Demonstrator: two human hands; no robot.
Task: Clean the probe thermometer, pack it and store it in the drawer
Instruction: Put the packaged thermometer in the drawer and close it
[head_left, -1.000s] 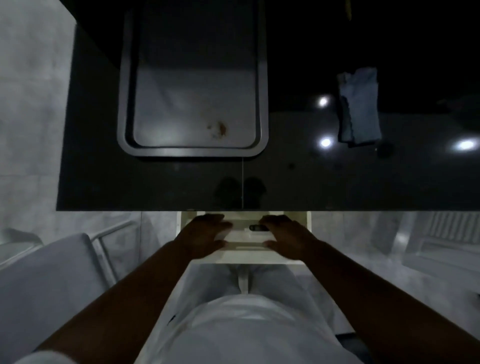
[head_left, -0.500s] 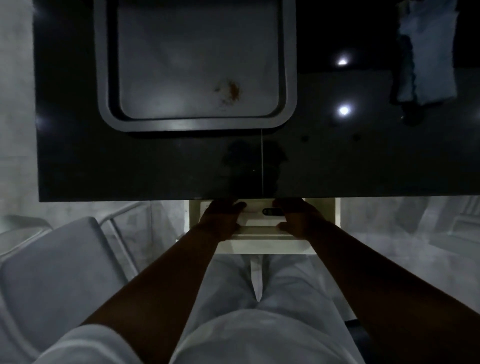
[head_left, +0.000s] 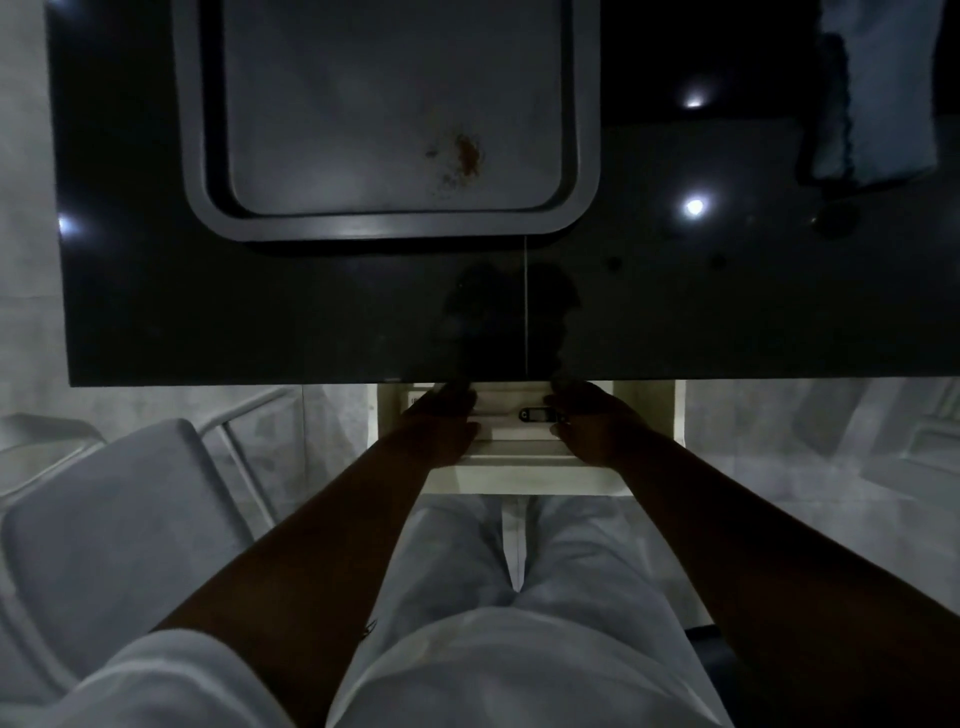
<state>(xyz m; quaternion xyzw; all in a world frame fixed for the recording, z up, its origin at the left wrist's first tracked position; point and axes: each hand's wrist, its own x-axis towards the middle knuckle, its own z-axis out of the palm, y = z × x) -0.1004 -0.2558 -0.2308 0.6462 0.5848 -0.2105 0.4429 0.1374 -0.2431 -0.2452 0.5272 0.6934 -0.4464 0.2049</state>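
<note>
A white drawer (head_left: 519, 480) stands pulled out below the front edge of the black counter (head_left: 260, 322). In it lies a white box (head_left: 506, 418) with a small dark oval window (head_left: 537, 414), the thermometer pack. My left hand (head_left: 441, 423) grips the box's left end and my right hand (head_left: 592, 423) grips its right end. Both sets of fingertips reach under the counter edge and are partly hidden. The thermometer itself cannot be seen in this dim light.
A grey tray (head_left: 395, 228) with a brown stain lies on the counter at the back. A folded pale cloth (head_left: 883, 93) sits at the far right. A white chair (head_left: 119, 530) stands left of my legs, and pale furniture (head_left: 893, 447) at the right.
Both hands have carried the box deeper into the drawer, toward the counter edge. My head has leaned forward, so the tray and cloth now sit higher in view.
</note>
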